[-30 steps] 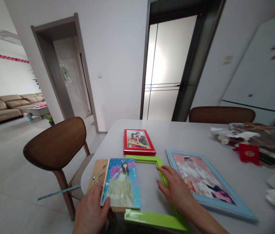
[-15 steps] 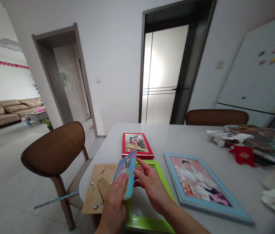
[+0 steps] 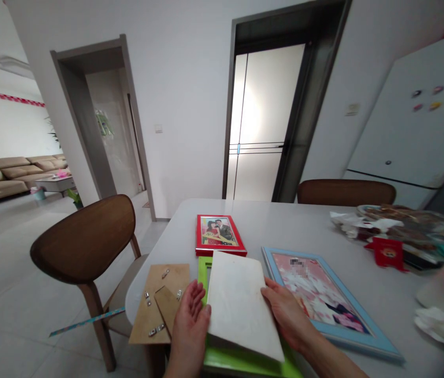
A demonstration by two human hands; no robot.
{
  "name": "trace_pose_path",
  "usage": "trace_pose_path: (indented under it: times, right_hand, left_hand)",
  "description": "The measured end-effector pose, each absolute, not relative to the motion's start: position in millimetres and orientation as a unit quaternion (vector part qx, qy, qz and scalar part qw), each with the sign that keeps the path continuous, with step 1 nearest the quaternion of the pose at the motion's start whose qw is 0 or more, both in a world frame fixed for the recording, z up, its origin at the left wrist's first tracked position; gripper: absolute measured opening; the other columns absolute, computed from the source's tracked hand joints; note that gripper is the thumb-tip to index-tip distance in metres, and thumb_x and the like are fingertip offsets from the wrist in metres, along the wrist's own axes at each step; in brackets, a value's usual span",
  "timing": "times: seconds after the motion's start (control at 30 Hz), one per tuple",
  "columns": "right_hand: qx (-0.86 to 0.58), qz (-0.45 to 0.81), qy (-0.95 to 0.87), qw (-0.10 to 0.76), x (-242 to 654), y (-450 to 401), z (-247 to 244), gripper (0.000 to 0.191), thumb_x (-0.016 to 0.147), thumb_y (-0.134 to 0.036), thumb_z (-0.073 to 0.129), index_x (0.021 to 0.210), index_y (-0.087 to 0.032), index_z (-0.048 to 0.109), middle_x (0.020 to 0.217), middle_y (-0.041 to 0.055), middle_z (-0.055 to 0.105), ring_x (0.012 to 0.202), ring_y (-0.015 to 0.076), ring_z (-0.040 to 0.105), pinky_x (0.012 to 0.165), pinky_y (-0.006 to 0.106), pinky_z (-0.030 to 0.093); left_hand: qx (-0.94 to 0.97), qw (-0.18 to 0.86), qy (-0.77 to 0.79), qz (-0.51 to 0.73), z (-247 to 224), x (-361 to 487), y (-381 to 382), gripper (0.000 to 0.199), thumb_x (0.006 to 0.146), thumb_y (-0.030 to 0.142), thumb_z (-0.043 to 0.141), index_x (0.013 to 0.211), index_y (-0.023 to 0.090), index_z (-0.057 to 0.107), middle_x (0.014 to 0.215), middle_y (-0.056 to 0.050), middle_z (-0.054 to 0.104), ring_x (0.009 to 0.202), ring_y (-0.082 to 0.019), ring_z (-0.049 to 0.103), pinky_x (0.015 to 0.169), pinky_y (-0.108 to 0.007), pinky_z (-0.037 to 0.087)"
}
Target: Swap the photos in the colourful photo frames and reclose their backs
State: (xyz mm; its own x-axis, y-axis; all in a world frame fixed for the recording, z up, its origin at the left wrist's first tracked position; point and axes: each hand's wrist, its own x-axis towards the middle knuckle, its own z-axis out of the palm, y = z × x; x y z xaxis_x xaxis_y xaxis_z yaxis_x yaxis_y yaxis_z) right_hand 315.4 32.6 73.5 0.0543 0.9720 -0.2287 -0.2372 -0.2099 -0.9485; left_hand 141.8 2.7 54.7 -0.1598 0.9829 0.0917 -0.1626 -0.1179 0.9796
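A photo print (image 3: 241, 307) is tilted over the green picture frame (image 3: 241, 359), its plain white back facing up. My right hand (image 3: 287, 312) pinches the print's right edge, thumb on top. At the left edge my left hand (image 3: 191, 320) is open, fingers apart and palm turned inward, the thumb close to or touching the paper. Most of the green frame is hidden under the print. Left of it lies a brown backing board (image 3: 155, 304) with metal clips and a stand flap. The red picture frame (image 3: 220, 234), holding a couple's photo, lies just beyond.
A light blue picture frame (image 3: 328, 299) with a photo lies to the right. Farther right are a red packet (image 3: 388, 254), plastic-covered food (image 3: 414, 220) and crumpled tissue (image 3: 440, 328). Wooden chairs stand at the left (image 3: 88, 236) and at the far side (image 3: 346, 192).
The print has turned from its coloured face to its white back and come down over the green frame. My left hand has opened off it; my right hand has moved to its right edge.
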Motion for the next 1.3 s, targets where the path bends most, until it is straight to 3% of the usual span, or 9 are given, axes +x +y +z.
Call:
trace_pose_path:
  times: [0.13,0.33,0.43,0.6,0.73,0.83,0.97,1.13,1.3]
  right_hand:
    - [-0.563,0.540,-0.418,0.466,325,40,70,0.046,0.060,-0.012,0.039,0.104,-0.013,0.053,0.068,0.0036,0.067,0.054,0.0148,0.060,0.042,0.020,0.041]
    - [-0.577,0.505,-0.465,0.442,317,54,57,0.047,0.064,-0.015,0.036,0.108,-0.011,0.050,0.070,0.0039,0.067,0.054,0.0146,0.059,0.046,0.021,0.043]
    - [-0.625,0.395,-0.554,0.382,317,59,56,0.046,0.067,-0.016,0.031,0.109,-0.011,0.049,0.073,0.0044,0.067,0.058,0.0148,0.060,0.049,0.022,0.043]
    - [-0.658,0.232,-0.652,0.297,324,58,61,0.030,0.069,-0.021,0.040,0.091,-0.014,0.059,0.085,0.0086,0.064,0.077,0.0200,0.058,0.066,0.027,0.040]
    - [-0.696,0.147,-0.659,0.244,330,54,61,0.025,0.069,-0.025,0.047,0.088,-0.012,0.058,0.089,0.0149,0.059,0.082,0.0259,0.054,0.069,0.034,0.037]
    - [-0.695,0.087,-0.684,0.202,325,48,66,0.036,0.073,-0.026,0.044,0.104,-0.011,0.052,0.094,0.0155,0.055,0.083,0.0254,0.053,0.067,0.034,0.038]
    - [-0.582,0.115,-0.772,0.230,287,30,76,0.039,0.076,-0.027,0.042,0.111,-0.012,0.049,0.102,0.0128,0.053,0.093,0.0216,0.049,0.080,0.031,0.035]
    - [-0.464,0.142,-0.847,0.216,210,8,73,0.049,0.063,-0.043,0.056,0.107,-0.021,0.050,0.096,0.0086,0.055,0.090,0.0257,0.045,0.081,0.041,0.031]
    - [-0.473,0.169,-0.828,0.248,189,6,74,0.045,0.063,-0.026,0.055,0.108,-0.020,0.050,0.102,0.0103,0.051,0.090,0.0245,0.044,0.079,0.039,0.034]
  left_hand:
    - [0.626,0.347,0.537,0.447,45,130,-1,0.046,0.064,0.017,0.052,0.109,0.012,0.050,0.118,-0.013,0.051,0.111,-0.023,0.044,0.097,-0.037,0.031]
    - [0.760,0.231,0.517,0.319,39,131,-5,0.051,0.063,0.014,0.052,0.113,0.007,0.048,0.121,-0.018,0.047,0.112,-0.026,0.043,0.095,-0.041,0.034]
    - [0.785,0.202,0.515,0.279,41,132,-4,0.052,0.063,0.016,0.052,0.114,0.007,0.047,0.122,-0.018,0.046,0.112,-0.026,0.042,0.094,-0.041,0.035]
    - [0.801,0.172,0.532,0.214,48,139,-4,0.050,0.065,0.015,0.048,0.114,0.007,0.048,0.123,-0.018,0.044,0.113,-0.027,0.042,0.094,-0.041,0.035]
    - [0.808,0.172,0.524,0.207,55,130,-7,0.054,0.064,0.014,0.047,0.117,0.006,0.044,0.125,-0.018,0.042,0.115,-0.025,0.039,0.095,-0.040,0.034]
    - [0.808,0.153,0.534,0.195,57,97,-11,0.062,0.060,0.014,0.052,0.120,0.010,0.040,0.129,-0.016,0.036,0.119,-0.025,0.033,0.097,-0.043,0.029]
    - [0.756,0.072,0.632,0.153,43,36,-9,0.069,0.052,0.012,0.057,0.120,0.014,0.041,0.130,-0.015,0.035,0.120,-0.030,0.030,0.096,-0.050,0.026]
    - [0.741,-0.006,0.647,0.176,15,-4,0,0.049,0.062,0.009,0.050,0.111,0.009,0.050,0.121,-0.017,0.047,0.111,-0.024,0.044,0.092,-0.037,0.037]
    - [0.750,-0.023,0.612,0.251,21,-1,1,0.035,0.065,0.019,0.056,0.099,0.016,0.057,0.109,-0.013,0.058,0.098,-0.024,0.056,0.083,-0.036,0.045]
